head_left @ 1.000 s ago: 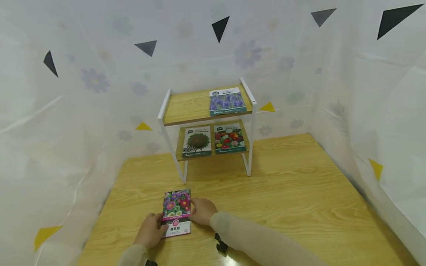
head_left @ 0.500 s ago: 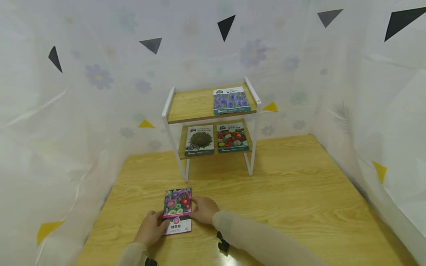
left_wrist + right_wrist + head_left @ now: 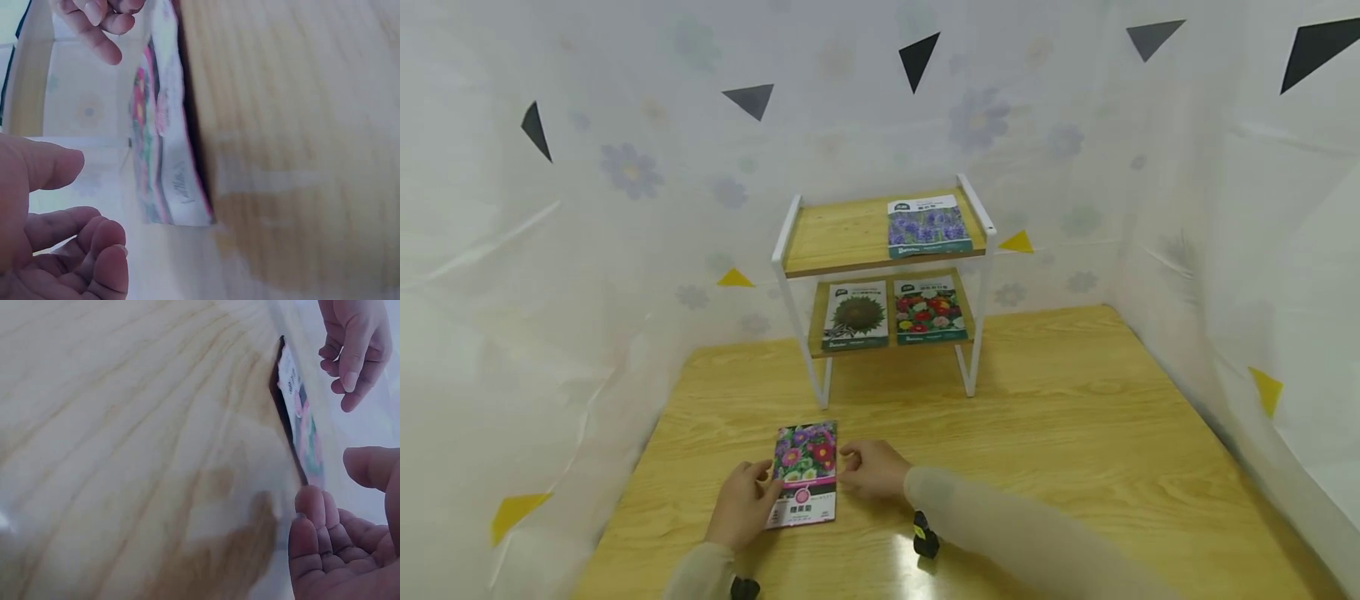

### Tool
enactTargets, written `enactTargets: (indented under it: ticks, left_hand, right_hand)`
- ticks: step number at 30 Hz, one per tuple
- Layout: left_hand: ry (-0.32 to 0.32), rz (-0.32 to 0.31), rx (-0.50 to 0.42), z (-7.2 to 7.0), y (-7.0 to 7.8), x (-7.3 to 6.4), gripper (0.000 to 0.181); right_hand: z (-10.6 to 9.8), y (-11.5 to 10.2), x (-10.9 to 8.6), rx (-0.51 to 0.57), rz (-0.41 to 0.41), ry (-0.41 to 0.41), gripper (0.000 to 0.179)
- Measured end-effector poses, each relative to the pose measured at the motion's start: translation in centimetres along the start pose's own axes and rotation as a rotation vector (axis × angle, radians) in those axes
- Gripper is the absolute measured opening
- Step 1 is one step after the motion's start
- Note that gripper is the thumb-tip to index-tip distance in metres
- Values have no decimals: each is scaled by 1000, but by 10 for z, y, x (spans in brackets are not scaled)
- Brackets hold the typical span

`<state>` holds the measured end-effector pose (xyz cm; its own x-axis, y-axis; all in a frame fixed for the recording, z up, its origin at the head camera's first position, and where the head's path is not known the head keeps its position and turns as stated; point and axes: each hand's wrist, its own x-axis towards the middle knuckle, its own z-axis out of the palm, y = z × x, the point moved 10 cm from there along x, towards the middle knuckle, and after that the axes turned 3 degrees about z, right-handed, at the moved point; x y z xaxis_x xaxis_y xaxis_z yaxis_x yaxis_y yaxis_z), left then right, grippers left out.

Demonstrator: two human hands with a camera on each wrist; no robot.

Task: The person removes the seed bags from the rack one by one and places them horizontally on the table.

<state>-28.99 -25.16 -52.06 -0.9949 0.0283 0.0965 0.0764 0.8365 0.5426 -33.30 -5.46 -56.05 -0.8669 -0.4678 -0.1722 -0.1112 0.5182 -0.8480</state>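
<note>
A flower seed packet [image 3: 807, 457] with pink, purple and red blooms lies flat on the wooden table, its white lettered end toward me. On its left is my left hand [image 3: 739, 505], thumb overlapping the packet's edge in the head view. The left wrist view has that hand's [image 3: 69, 240] thumb and fingers parted, with a gap between them and the packet [image 3: 172, 131]. To the right, my right hand [image 3: 876, 470] hovers beside the packet with loosely bent fingers. Seen from the right wrist, this hand [image 3: 350, 544] holds nothing, its fingertips close to the packet's edge.
Behind the packet stands a two-tier rack [image 3: 973, 292] with white legs and wooden shelves. A purple-flower packet [image 3: 928, 227] lies on the top shelf. Below are a sunflower packet [image 3: 857, 317] and a mixed-bloom packet [image 3: 929, 312]. White sheeting [image 3: 835, 125] surrounds the table [image 3: 1075, 433].
My right hand has let go of the packet's right edge and drawn slightly right. The left fingers have loosened from its left edge. The packet stays put on the table.
</note>
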Motion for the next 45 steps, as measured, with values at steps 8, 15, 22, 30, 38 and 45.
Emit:
enactTargets:
  ticks: [8, 15, 22, 30, 38, 45]
  left_hand:
    - [34, 18, -13, -11, 15, 1, 41]
    - [53, 71, -36, -28, 38, -1, 42]
    - [93, 181, -68, -48, 66, 5, 43]
    - [113, 301, -91, -69, 105, 15, 43]
    - [128, 414, -136, -97, 151, 26, 41]
    - [147, 484, -135, -120, 185, 35, 42]
  right_hand:
    - [-36, -15, -25, 15, -72, -65, 48]
    - [-68, -28, -49, 15, -113, -73, 47]
    - [-107, -36, -62, 44, -152, -45, 46]
    - [-157, -55, -79, 35, -202, 43, 48]
    - [-197, -88, -105, -85, -232, 129, 48]
    - [-224, -115, -121, -104, -250, 161, 47]
